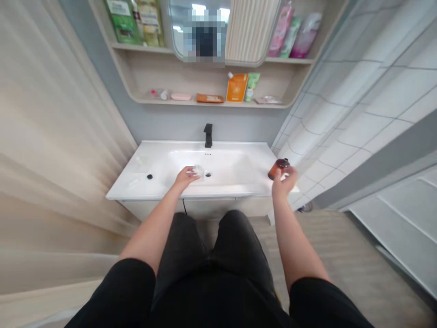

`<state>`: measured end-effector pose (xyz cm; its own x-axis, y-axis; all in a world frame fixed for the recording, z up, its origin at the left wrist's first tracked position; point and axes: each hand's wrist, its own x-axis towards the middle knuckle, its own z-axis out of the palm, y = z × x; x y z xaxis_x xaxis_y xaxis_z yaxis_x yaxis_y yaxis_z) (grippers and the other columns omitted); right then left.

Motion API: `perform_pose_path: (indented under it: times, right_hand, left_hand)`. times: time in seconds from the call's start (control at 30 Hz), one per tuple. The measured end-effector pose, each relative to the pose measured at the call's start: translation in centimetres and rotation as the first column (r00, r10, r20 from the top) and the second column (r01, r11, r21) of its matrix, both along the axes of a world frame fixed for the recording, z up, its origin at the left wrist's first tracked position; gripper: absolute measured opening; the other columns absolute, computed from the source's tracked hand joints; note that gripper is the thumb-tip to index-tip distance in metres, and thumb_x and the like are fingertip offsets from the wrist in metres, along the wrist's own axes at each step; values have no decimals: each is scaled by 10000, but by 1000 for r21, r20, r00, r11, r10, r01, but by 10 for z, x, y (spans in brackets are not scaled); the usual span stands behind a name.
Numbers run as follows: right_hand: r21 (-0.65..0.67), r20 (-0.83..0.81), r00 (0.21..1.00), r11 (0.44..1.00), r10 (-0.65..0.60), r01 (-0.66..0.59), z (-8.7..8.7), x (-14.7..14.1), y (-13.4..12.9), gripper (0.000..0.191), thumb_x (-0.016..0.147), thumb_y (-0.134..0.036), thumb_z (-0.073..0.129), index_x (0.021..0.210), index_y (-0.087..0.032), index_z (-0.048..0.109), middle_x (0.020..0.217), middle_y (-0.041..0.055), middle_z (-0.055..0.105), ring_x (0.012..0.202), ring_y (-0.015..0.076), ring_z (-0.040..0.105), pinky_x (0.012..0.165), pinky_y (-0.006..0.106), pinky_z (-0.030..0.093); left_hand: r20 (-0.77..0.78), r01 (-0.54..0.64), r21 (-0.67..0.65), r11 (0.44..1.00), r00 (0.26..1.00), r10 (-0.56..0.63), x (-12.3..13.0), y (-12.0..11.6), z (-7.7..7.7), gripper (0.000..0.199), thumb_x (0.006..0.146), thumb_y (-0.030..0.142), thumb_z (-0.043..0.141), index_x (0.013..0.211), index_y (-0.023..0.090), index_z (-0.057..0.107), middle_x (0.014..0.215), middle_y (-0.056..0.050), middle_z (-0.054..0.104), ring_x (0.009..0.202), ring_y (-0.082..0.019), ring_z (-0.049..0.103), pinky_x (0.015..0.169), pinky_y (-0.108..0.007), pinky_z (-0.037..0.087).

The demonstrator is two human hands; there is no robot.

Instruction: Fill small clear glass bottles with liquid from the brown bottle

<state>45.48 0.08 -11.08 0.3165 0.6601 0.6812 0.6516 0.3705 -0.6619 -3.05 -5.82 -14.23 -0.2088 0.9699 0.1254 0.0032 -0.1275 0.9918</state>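
A person's right hand [286,181] grips an amber glass bottle [278,168] just above the right front corner of a white washbasin [153,193], fingers curled closely round the bottle's lower body, its dark cap tilted up and away. The left hand [186,177], fingers half closed, holds a small clear object [198,172], too blurred to identify, over the bowl just beside the drain [208,174]. Each hand's snug, steady hold keeps its item off the basin's rim. A black faucet [208,135] stands behind; an orange pouch [236,87] sits on the shelf [205,104] above.
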Motion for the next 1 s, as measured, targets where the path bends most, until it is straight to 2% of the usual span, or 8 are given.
perform_pose_path:
  times: [0.07, 0.2, 0.33, 0.47, 0.63, 0.77, 0.9, 1.0]
  right_hand:
    - [-68, 7, 978, 976, 209, -208, -3, -49, -12, 470, 1019, -599, 627, 1273, -209, 691, 1239, 176, 739, 1181, 355, 704, 1058, 597, 606]
    - [-311, -133, 689, 630, 713, -712, -8, -168, -22, 645, 857, -570, 863, 1406, -265, 717, 1359, 150, 763, 1223, 356, 728, 1023, 546, 636]
    - [-355, -455, 513, 380, 728, -854, -16, -245, -17, 916, 711, -498, 984, 1539, -310, 638, 1573, 141, 667, 1314, 337, 697, 1085, 525, 629]
    - [-347, -566, 414, 250, 713, -904, -26, -263, -11, 822, 617, -461, 1022, 1357, -276, 715, 1375, 106, 758, 1189, 292, 723, 1101, 507, 613]
    - [-305, -565, 421, 295, 709, -906, -34, -256, -6, 719, 592, -491, 1006, 1207, -276, 703, 1240, 56, 760, 1059, 243, 715, 1022, 449, 623]
    - [-328, -572, 506, 385, 646, -863, -40, -254, -2, 727, 619, -549, 980, 1230, -289, 686, 1314, 65, 743, 1083, 245, 710, 991, 437, 621]
    - [-331, -565, 499, 373, 658, -867, -44, -255, 2, 722, 586, -505, 1006, 1202, -286, 702, 1269, 54, 757, 1070, 246, 714, 1016, 456, 615]
    - [-325, -565, 490, 367, 664, -872, -43, -256, 2, 707, 577, -492, 1010, 1180, -280, 708, 1246, 52, 762, 1057, 240, 713, 1022, 457, 615]
  left_hand:
    - [-50, 1, 15, 1000, 999, 0, 1, -1, 2, 725, 510, 469, 1063, 1109, 234, 728, 1056, -70, 758, 1038, -278, 733, 984, -444, 556]
    - [-214, -1, 69, 998, 977, 16, 2, -4, 6, 705, 538, 426, 1050, 1153, 245, 758, 1135, -86, 775, 1099, -293, 696, 960, -426, 519]
    - [-293, 47, 60, 997, 956, -27, 4, -7, 5, 697, 529, 370, 1042, 1157, 253, 765, 1186, -78, 784, 1072, -293, 689, 934, -423, 512]
    - [-309, 95, 8, 995, 947, -88, 5, -5, 2, 713, 508, 317, 1037, 1166, 255, 769, 1164, -76, 782, 1030, -296, 691, 903, -429, 532]
    - [-295, 131, 11, 991, 948, -122, 8, -4, 7, 688, 543, 221, 971, 1201, 267, 774, 1299, -111, 767, 1165, -339, 703, 986, -484, 549]
    - [-253, -75, 83, 994, 963, 93, -3, -16, 15, 516, 628, 248, 899, 1128, 260, 775, 1264, -111, 793, 1125, -322, 722, 943, -465, 570]
    - [-287, -374, 153, 915, 869, 404, -54, -49, 26, 295, 775, 360, 822, 1035, 236, 759, 939, -70, 796, 904, -269, 742, 938, -453, 593]
    - [-316, -523, 180, 833, 771, 553, -115, -84, 40, 293, 883, 410, 738, 1087, 201, 724, 990, -79, 806, 867, -244, 759, 914, -422, 612]
